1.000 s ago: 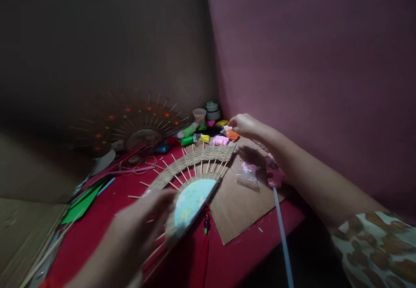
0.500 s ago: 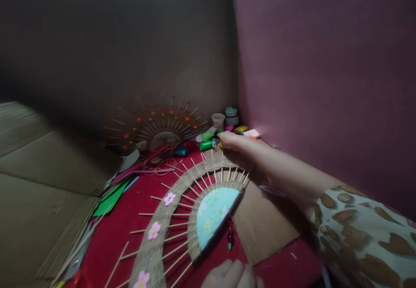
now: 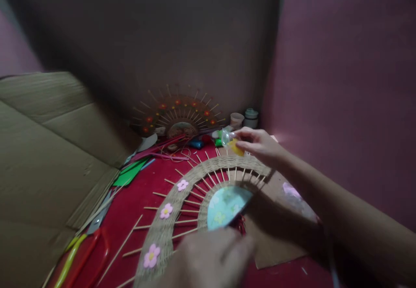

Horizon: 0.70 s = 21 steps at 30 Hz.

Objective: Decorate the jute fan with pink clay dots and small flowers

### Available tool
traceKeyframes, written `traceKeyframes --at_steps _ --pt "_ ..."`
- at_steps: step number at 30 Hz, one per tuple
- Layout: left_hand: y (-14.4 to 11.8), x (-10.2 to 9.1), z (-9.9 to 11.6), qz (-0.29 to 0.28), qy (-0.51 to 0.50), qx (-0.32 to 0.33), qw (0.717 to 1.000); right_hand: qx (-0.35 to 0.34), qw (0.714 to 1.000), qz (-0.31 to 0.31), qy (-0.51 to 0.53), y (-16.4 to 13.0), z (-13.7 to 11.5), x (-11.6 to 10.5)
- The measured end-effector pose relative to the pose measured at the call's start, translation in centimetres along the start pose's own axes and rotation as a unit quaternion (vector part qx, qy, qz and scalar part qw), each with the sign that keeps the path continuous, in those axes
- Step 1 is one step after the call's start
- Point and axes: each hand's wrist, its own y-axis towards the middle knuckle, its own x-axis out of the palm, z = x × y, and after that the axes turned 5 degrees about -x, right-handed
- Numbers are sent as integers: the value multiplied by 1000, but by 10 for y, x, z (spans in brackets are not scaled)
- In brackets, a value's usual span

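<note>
My right hand [image 3: 260,145] is closed, thumb and fingers pinching a small clear plastic packet with something yellow in it [image 3: 236,148]. It hovers above the far edge of a woven half-round fan [image 3: 191,179] with thin sticks radiating outward. Pink felt flowers [image 3: 166,211] sit along the fan's band, and a light-blue patterned half-circle [image 3: 224,207] fills its centre. Smeared by motion, my left hand [image 3: 208,257] is at the fan's near side; its fingers cannot be made out clearly. A brown cardboard piece [image 3: 273,240] lies partly beneath the fan.
A big cardboard panel [image 3: 42,162] stands at left, with red-and-yellow-handled scissors [image 3: 94,236] beside it. Against the back wall leans another fan with red flowers [image 3: 182,116]. Near the corner stand a cup [image 3: 237,119] and a lidded jar [image 3: 251,118]. Red cloth [image 3: 123,231] covers the surface.
My right hand has lifted from the pile of small coloured packets, bringing one with it. My left hand has moved up and left over the fan. The view has turned left.
</note>
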Motion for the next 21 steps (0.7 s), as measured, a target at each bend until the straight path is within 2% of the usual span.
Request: traceKeyframes --at_steps 2,3,5,7,9,11,15,21 --pt "14 -23 -6 57 -84 -90 991 2 983 -13 181 -27 -17 0" --pt "20 -33 -8 83 -112 -149 979 9 973 -22 228 -38 -24 0" --pt "31 -44 -11 145 -186 -257 937 20 962 -25 270 -55 -33 3" --pt "37 -46 -13 168 -267 -302 900 16 961 -18 275 -63 -38 7" --pt "40 -40 -13 168 -320 -321 876 -4 963 -17 267 -65 -40 12" --pt "39 -33 -15 157 -337 -330 868 -30 963 -20 266 -65 -40 17" --pt "36 -22 -24 146 -327 -339 870 -73 960 -4 271 -67 -36 27" --pt "31 -11 -36 135 -333 -335 871 -79 967 7 241 -74 -32 37"
